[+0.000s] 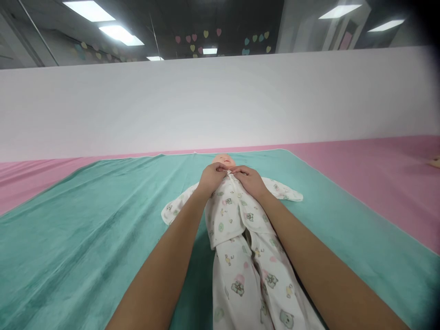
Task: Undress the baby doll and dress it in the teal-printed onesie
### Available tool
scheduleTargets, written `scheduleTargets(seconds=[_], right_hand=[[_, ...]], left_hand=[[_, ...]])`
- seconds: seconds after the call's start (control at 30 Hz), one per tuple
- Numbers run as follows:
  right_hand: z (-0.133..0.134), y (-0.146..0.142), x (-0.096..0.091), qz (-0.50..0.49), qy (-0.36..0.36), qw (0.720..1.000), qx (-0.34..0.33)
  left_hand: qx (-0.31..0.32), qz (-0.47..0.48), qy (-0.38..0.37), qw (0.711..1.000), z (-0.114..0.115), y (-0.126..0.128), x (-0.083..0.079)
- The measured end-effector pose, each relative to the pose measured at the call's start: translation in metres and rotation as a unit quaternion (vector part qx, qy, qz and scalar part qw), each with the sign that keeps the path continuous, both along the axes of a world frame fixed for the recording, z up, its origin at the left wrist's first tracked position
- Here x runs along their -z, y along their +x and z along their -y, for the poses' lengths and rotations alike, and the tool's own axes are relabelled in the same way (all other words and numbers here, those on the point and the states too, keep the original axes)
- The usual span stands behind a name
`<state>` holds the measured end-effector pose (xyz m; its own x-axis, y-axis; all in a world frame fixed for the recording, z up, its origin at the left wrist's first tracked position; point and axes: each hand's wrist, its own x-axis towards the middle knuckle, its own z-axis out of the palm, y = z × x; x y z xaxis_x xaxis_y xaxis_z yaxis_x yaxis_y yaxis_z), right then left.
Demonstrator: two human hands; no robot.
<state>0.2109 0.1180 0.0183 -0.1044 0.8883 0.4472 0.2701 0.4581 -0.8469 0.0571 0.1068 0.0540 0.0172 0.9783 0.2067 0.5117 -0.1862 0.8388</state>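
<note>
A baby doll (pixel 223 160) lies on its back on a teal blanket (pixel 103 229), head away from me. It wears a white patterned top (pixel 230 211) and matching trousers (pixel 247 279). My left hand (pixel 210 177) pinches the top's collar at the doll's neck, fingers closed on the fabric. My right hand (pixel 250 179) grips the other side of the collar, fingers also closed. The two hands nearly touch under the doll's chin. Both sleeves of the top lie spread out to the sides.
The teal blanket covers a pink surface (pixel 378 169). A white wall panel (pixel 220 101) rises just behind. A small pale object (pixel 436 161) shows at the far right edge.
</note>
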Motion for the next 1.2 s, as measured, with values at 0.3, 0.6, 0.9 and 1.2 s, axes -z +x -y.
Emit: scheduleTargets(seconds=[0.3, 0.6, 0.9, 1.2], right_hand=[[0.0005, 0.0007, 0.0001, 0.000, 0.003, 1.000, -0.001], [0.0024, 0.0001, -0.0021, 0.025, 0.012, 1.000, 0.006], [0.0020, 0.0012, -0.0012, 0.036, 0.009, 0.999, 0.009], [0.0024, -0.0001, -0.0012, 0.016, 0.019, 1.000, -0.002]], left_hand=[[0.028, -0.007, 0.017, 0.999, -0.0025, -0.0023, 0.0025], [0.011, 0.030, 0.004, 0.999, -0.0024, -0.0040, 0.0053], [0.012, 0.045, 0.010, 0.999, -0.0012, -0.0042, 0.0043], [0.010, 0.043, 0.010, 0.999, -0.0019, -0.0045, 0.0045]])
